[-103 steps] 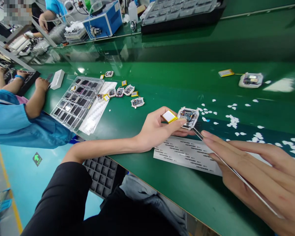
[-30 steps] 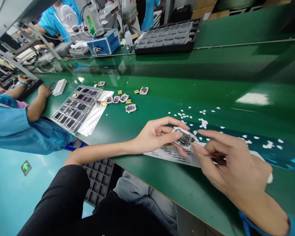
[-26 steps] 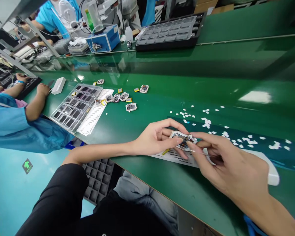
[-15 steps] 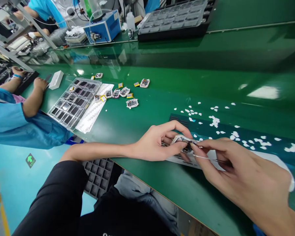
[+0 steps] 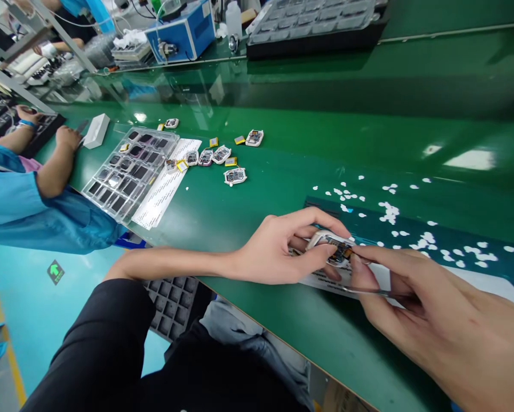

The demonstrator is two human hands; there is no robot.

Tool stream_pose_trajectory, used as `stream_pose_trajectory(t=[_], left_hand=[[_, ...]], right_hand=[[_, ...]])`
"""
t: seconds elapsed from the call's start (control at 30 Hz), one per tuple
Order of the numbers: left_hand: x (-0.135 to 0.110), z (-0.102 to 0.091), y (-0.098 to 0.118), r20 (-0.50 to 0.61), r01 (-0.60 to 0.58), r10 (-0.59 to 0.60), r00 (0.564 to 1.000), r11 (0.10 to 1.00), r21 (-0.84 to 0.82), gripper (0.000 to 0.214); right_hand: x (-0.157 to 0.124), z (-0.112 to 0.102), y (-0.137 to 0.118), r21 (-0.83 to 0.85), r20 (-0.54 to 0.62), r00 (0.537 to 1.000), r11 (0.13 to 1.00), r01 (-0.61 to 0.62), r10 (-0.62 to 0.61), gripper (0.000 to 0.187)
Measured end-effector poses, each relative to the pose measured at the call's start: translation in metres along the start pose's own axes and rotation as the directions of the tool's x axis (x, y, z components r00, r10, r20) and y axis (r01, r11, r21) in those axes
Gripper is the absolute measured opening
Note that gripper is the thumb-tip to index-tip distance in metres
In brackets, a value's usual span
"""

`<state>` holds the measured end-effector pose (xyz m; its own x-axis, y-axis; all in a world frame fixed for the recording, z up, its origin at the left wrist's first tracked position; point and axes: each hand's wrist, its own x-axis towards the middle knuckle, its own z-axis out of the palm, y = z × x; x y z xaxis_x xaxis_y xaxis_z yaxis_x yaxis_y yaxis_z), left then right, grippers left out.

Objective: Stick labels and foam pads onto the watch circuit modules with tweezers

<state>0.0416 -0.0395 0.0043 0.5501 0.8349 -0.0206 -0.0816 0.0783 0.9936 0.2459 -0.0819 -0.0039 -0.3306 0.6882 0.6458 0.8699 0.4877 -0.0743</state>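
Observation:
My left hand (image 5: 289,246) is closed around a white watch case (image 5: 321,237), its thumb across the exposed dark circuit parts inside. At the right edge of that case, the thumb and forefinger of my right hand (image 5: 428,303) pinch together and touch it; what is between the fingertips is hidden. A thin metal tool (image 5: 368,291), apparently tweezers, lies under the right fingers and sticks out to the left below the case. Beneath both hands are a white printed sheet (image 5: 325,282) and a dark green mat (image 5: 411,220).
Small white stickers (image 5: 389,213) lie scattered beyond my hands. Further left are several opened watch cases (image 5: 235,175) with yellow batteries, and a clear compartment tray (image 5: 130,171). A co-worker's arm (image 5: 53,177) rests at the far left. A blue box (image 5: 182,34) and black tray (image 5: 312,43) stand behind.
The watch case has tipped so that more of its inside shows. The right fingertips stay at its edge, while the thin tool has swung lower. The whole view has shifted slightly.

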Motion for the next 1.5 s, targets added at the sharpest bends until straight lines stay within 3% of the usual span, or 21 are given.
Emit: stream_pose_trajectory(t=[0.2, 0.37, 0.47, 0.6, 0.73, 0.9, 0.97, 1.07, 1.2, 1.3, 1.4, 1.5], left_hand=[[0.003, -0.002, -0.004, -0.019, 0.004, 0.0, 1.0, 0.981, 0.193, 0.024], [0.005, -0.003, -0.006, -0.039, -0.033, 0.042, 0.998, 0.977, 0.21, 0.019], [0.005, -0.004, -0.006, -0.049, -0.045, 0.053, 0.997, 0.985, 0.166, 0.012], [0.005, -0.004, -0.005, -0.018, -0.015, 0.017, 1.0, 0.993, 0.115, 0.011], [0.005, -0.005, -0.002, 0.094, 0.046, -0.048, 0.994, 0.999, 0.03, 0.01], [0.005, -0.006, 0.002, 0.197, 0.152, -0.115, 0.974, 0.972, -0.181, 0.011], [0.005, -0.006, 0.003, 0.204, 0.183, -0.141, 0.969, 0.962, -0.203, 0.014], [0.005, -0.006, 0.005, 0.208, 0.2, -0.16, 0.965, 0.961, -0.191, 0.018], [0.004, -0.005, 0.008, 0.181, 0.181, -0.148, 0.972, 0.967, -0.18, 0.008], [0.004, -0.006, 0.007, 0.182, 0.181, -0.147, 0.972, 0.965, -0.189, 0.011], [0.005, -0.006, 0.005, 0.201, 0.205, -0.165, 0.966, 0.957, -0.204, 0.019], [0.005, -0.006, 0.004, 0.201, 0.206, -0.164, 0.966, 0.956, -0.209, 0.018]], right_hand=[[0.001, 0.002, 0.008, 0.075, 0.078, 0.983, 0.984, 0.161, -0.167, 0.013], [0.0, -0.001, 0.012, 0.052, 0.098, 0.988, 0.992, 0.115, -0.12, 0.013], [0.001, -0.004, 0.011, 0.023, 0.107, 0.994, 0.999, 0.026, -0.028, 0.015], [0.001, -0.007, 0.01, 0.053, 0.14, 0.99, 0.999, -0.003, -0.004, 0.013], [0.001, -0.011, 0.009, 0.05, 0.124, 0.992, 0.998, -0.038, 0.032, 0.016], [0.0, -0.009, 0.012, 0.063, 0.098, 0.993, 0.997, 0.052, -0.058, 0.063], [-0.003, -0.007, 0.013, 0.068, 0.091, 0.991, 0.994, 0.09, -0.096, 0.07], [-0.006, -0.006, 0.015, 0.05, 0.091, 0.989, 0.992, 0.114, -0.119, 0.068], [-0.007, -0.005, 0.02, -0.108, 0.069, 0.998, 0.994, 0.017, -0.009, 0.061], [-0.009, -0.005, 0.027, -0.042, 0.056, 0.996, 0.997, 0.065, -0.063, 0.062], [-0.014, -0.008, 0.031, 0.042, 0.148, 0.978, 0.989, 0.143, -0.148, 0.066], [-0.017, -0.012, 0.031, 0.054, 0.226, 0.961, 0.987, 0.15, -0.158, 0.067]])
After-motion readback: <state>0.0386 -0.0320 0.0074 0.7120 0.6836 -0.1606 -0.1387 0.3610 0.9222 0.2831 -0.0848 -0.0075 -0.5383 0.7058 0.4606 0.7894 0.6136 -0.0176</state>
